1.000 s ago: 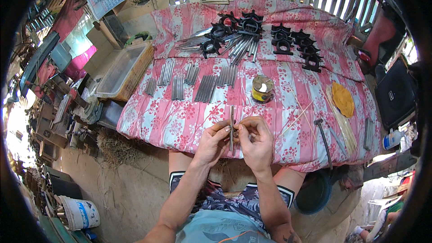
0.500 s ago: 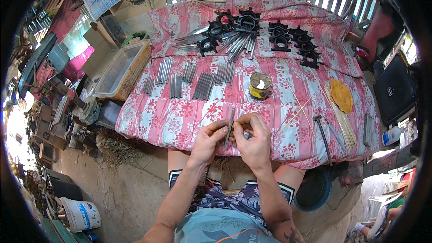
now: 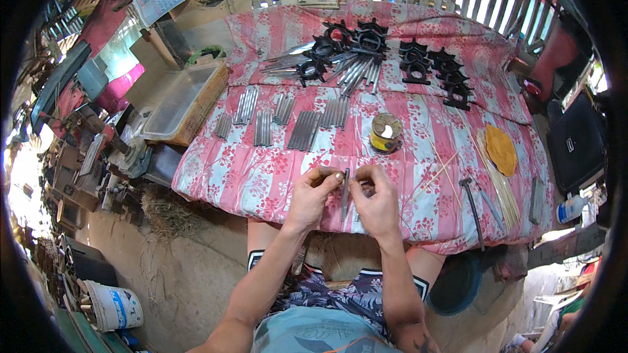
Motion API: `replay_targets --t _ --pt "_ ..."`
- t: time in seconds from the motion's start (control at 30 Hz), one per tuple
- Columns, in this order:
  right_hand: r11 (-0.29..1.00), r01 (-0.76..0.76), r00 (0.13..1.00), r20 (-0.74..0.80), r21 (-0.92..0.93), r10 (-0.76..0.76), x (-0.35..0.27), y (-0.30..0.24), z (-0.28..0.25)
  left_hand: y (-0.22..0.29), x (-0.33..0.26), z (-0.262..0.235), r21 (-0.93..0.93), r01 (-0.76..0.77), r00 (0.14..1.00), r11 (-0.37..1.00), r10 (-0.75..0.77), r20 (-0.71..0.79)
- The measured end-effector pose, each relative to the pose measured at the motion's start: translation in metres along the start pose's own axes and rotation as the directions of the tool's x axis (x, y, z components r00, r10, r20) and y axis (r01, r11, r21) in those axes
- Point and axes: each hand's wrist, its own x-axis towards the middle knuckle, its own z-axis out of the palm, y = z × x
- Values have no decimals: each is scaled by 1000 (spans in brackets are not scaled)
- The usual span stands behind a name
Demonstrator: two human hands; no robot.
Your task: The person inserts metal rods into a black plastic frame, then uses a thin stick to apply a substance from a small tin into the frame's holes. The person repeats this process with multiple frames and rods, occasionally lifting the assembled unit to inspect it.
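Note:
Over the near edge of the cloth-covered table, a short grey metal tube (image 3: 345, 204) stands nearly upright between my two hands. My left hand (image 3: 310, 197) is closed, its thumb and fingertips pinching the tube's upper part from the left. From the right, my right hand (image 3: 375, 202) meets the tube with thumb and bent fingers; its inner fingers are partly hidden. Beyond my hands, short metal tubes (image 3: 304, 131) lie in several neat groups. A round tin (image 3: 386, 133) with a yellow label stands to their right.
Black ring-shaped brackets (image 3: 369, 38) and longer metal rods (image 3: 356, 75) are heaped at the back; more brackets (image 3: 415, 60) line up right. A hammer (image 3: 470, 209), thin sticks (image 3: 500, 189) and a yellow cloth (image 3: 501, 150) lie at right. A plastic-lidded box (image 3: 186, 104) stands left.
The tube has turned closer to upright, and my hands have drawn nearer its upper end. The whole view has shifted slightly; the things on the table stay in place.

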Motion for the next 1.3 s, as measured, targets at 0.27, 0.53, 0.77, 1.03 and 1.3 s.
replay_targets --t 0.27,0.53,0.77,1.03,1.3 --pt "825 -207 959 274 526 65 32 13 13 19 23 3 97 -110 994 989 110 2" --pt "776 -127 984 -21 617 178 28 27 4 14 110 -46 573 -299 954 763 246 170" --pt "783 -156 980 -5 603 198 1 29 -13 32 254 -153 999 35 915 39 399 -48" --pt "767 -199 973 32 611 227 -3 35 -11 39 249 -138 981 195 933 -8 309 -183" --pt "801 -125 975 -76 586 208 -2 23 0 38 91 -64 -225 8 998 974 7 65"
